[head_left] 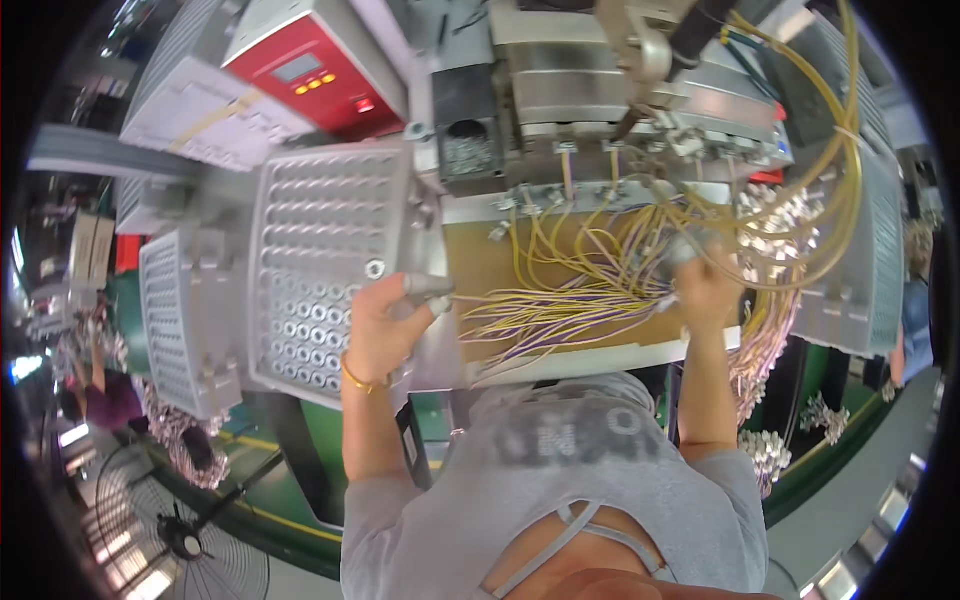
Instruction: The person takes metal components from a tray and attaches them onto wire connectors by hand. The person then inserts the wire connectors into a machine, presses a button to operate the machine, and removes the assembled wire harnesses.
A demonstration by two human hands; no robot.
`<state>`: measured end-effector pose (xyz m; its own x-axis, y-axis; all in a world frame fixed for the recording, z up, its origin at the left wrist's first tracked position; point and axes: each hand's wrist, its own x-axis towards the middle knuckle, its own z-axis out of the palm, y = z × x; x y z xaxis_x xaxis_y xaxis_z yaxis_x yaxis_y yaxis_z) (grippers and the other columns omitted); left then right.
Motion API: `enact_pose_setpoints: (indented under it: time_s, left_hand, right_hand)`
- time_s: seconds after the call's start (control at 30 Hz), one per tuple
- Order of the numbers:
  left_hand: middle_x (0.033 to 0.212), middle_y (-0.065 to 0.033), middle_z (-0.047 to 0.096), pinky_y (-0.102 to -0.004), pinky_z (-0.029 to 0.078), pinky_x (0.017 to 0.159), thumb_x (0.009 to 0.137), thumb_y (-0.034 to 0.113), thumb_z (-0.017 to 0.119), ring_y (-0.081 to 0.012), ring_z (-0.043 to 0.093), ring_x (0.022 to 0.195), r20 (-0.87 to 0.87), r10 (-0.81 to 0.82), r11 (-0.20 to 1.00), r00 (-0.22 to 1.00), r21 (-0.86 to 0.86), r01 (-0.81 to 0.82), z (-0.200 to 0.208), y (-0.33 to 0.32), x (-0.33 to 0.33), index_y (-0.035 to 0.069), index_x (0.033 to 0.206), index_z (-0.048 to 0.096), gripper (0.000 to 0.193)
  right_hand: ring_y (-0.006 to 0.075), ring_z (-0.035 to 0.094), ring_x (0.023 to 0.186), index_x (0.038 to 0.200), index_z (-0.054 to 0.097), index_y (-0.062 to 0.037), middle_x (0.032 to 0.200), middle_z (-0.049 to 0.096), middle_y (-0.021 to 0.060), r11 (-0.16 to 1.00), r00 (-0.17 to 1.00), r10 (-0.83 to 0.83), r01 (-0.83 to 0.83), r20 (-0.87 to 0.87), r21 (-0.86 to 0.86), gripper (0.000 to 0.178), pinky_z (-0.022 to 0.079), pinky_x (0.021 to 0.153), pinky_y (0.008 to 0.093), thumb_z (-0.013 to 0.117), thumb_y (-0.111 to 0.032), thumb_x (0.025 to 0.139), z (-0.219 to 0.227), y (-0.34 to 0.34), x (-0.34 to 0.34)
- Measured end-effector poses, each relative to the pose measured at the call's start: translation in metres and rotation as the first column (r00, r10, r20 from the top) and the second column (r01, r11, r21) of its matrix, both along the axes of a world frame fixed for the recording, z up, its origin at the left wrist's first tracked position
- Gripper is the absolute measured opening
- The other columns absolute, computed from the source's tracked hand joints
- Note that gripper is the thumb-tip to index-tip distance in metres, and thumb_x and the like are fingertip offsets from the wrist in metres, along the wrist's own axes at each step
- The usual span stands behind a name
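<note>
A fan of yellow, white and purple wires [560, 310] lies across the brown work board [480, 220]. At their left ends is my left hand [385, 325], with grey finger covers on thumb and forefinger, pinched at a wire tip. This hand reaches over the edge of a pale tray [325, 160] with rows of round pockets. Silver ring-shaped parts [320, 335] fill its nearer rows; one ring [375, 268] sits just beyond my fingers. My right hand [708, 285] is over the right end of the wires, its covered fingers smeared by motion, so its grip cannot be made out.
Metal machine blocks [565, 90] stand behind the board. A red-fronted control box [315, 75] is at the back left, beside a black bin [468, 150] of small parts. Yellow tubing [850, 170] loops down at the right, near bundled wires with white connectors [780, 225].
</note>
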<state>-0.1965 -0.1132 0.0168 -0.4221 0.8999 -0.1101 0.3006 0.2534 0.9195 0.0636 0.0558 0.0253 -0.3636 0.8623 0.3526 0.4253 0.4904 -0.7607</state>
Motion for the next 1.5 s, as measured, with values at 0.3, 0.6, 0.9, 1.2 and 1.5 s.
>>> enact_pose_setpoints:
  time_s: [0.3,0.6,0.9,1.2,1.5]
  left_hand:
    - [0.078,-0.0045,0.064,-0.0250,0.044,0.059,0.067,0.001,0.064,-0.0093,0.055,0.064,-0.275,0.104,0.970,0.956,0.239,-0.037,-0.020,-0.005,0.012,0.002,0.090,0.064,0.023]
    - [0.089,-0.0167,0.060,-0.0439,0.033,0.088,0.072,0.033,0.060,-0.0365,0.051,0.089,-0.953,0.171,0.884,0.249,0.036,-0.467,-0.090,-0.043,-0.059,0.005,0.087,0.064,0.032]
    - [0.097,-0.0104,0.059,-0.0249,0.050,0.059,0.077,0.004,0.057,-0.0154,0.058,0.078,0.476,0.329,0.905,0.815,0.087,-0.416,-0.016,0.011,0.011,-0.003,0.103,0.053,0.027]
    - [0.102,-0.0181,0.057,-0.0241,0.050,0.055,0.078,0.003,0.057,-0.0181,0.060,0.072,0.694,-0.109,0.949,0.711,0.285,-0.133,-0.014,0.029,0.060,-0.004,0.112,0.048,0.036]
    - [0.102,-0.0104,0.057,-0.0203,0.048,0.055,0.074,-0.006,0.059,-0.0116,0.055,0.078,0.701,-0.111,0.953,0.705,0.276,-0.126,0.001,0.028,0.068,-0.003,0.112,0.050,0.039]
  right_hand:
    - [0.0185,0.053,0.061,0.090,0.060,0.0004,0.069,0.055,0.0095,0.664,0.737,0.659,-0.665,-0.152,-0.342,0.018,0.043,0.057,0.0284,0.059,-0.004,0.072,-0.008,-0.051,-0.088]
    - [0.0250,0.049,0.054,0.083,0.058,0.0021,0.065,0.048,0.0097,0.726,0.760,0.650,-0.622,0.002,0.293,0.018,0.037,0.045,0.0323,0.061,0.003,0.065,-0.005,-0.037,-0.072]
    - [0.0076,0.050,0.049,0.083,0.058,0.0022,0.058,0.055,0.0041,0.795,0.814,0.489,-0.564,-0.314,-0.224,0.011,0.039,0.045,0.0223,0.057,-0.002,0.073,-0.004,-0.033,-0.068]
    - [0.0015,0.042,0.052,0.073,0.058,0.0004,0.057,0.052,-0.0031,0.678,0.837,0.337,-0.534,-0.432,-0.505,0.005,0.033,0.045,0.0187,0.061,-0.004,0.073,0.001,-0.034,-0.062]
    - [0.0012,0.040,0.050,0.066,0.055,-0.0004,0.054,0.050,-0.0033,0.678,0.850,0.317,-0.514,-0.421,-0.526,0.007,0.031,0.043,0.0194,0.061,-0.003,0.068,0.012,-0.033,-0.064]
